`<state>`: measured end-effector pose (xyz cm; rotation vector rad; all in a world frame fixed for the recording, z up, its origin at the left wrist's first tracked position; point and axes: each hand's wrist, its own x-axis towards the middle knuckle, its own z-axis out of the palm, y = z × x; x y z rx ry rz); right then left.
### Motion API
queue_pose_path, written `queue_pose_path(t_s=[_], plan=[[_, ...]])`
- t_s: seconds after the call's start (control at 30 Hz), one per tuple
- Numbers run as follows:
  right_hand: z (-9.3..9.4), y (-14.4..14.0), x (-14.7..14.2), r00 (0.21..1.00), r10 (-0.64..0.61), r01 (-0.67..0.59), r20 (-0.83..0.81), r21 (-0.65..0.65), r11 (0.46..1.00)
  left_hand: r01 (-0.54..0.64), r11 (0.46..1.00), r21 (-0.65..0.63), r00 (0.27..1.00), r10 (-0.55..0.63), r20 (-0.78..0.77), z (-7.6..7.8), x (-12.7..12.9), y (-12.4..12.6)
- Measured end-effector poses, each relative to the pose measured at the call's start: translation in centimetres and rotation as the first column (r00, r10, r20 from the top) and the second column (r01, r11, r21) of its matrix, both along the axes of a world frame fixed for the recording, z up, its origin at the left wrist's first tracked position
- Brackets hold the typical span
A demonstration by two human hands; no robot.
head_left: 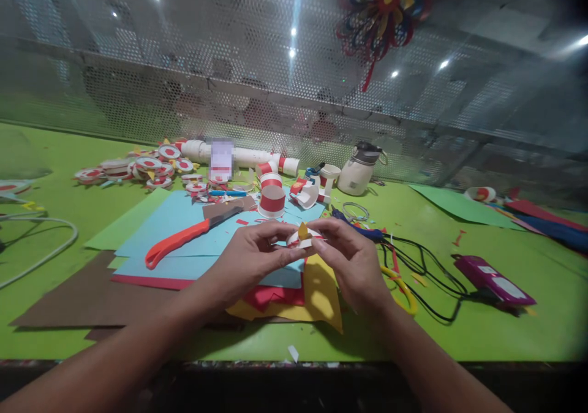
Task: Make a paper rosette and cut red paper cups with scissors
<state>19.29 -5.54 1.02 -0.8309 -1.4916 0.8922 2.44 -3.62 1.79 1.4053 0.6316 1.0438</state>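
Observation:
Both hands meet above the sheets of coloured paper, holding a small white-and-red paper disc between them. A pointed yellow paper piece stands up from its top. My left hand grips the disc's left side, thumb along the near edge. On the right side, my right hand pinches it, the thumb near the yellow piece. The fingers hide much of the rim. Under the hands lie light blue sheets and yellow paper. Left of them rests a knife with an orange handle.
Similar red-and-white discs are heaped at the back left. Stacked paper cups, a long white cup tube and a bottle stand behind. Rightward lie a blue tool with black cable, yellow-handled scissors and a purple box.

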Motion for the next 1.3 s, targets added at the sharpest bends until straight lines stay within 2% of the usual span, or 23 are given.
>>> queue_pose_path(t_s=[0.27, 0.5, 0.77, 1.0, 1.3], plan=[[-0.4, -0.3, -0.9, 0.999, -0.035, 0.034, -0.025, -0.040, 0.999, -0.056, 0.998, 0.004, 0.998, 0.056, -0.032, -0.3, 0.4, 0.0], [-0.6, 0.0, -1.1, 0.997, 0.001, -0.010, -0.076, -0.121, 0.993, -0.139, 0.983, 0.118, 0.978, 0.155, -0.138, -0.5, 0.4, 0.0], [-0.9, 0.2, -1.2, 0.997, -0.040, 0.028, -0.066, -0.165, 0.986, -0.194, 0.973, 0.127, 0.961, 0.214, -0.174, -0.8, 0.5, -0.1], [-1.0, 0.2, -1.3, 0.997, -0.048, 0.034, -0.066, -0.193, 0.981, -0.189, 0.969, 0.162, 0.956, 0.219, -0.193, -1.1, 0.3, 0.0], [-0.8, 0.1, -1.5, 0.991, -0.087, 0.059, -0.100, -0.252, 0.966, -0.178, 0.981, 0.082, 0.963, 0.191, -0.192, -1.1, 0.4, 0.1]])
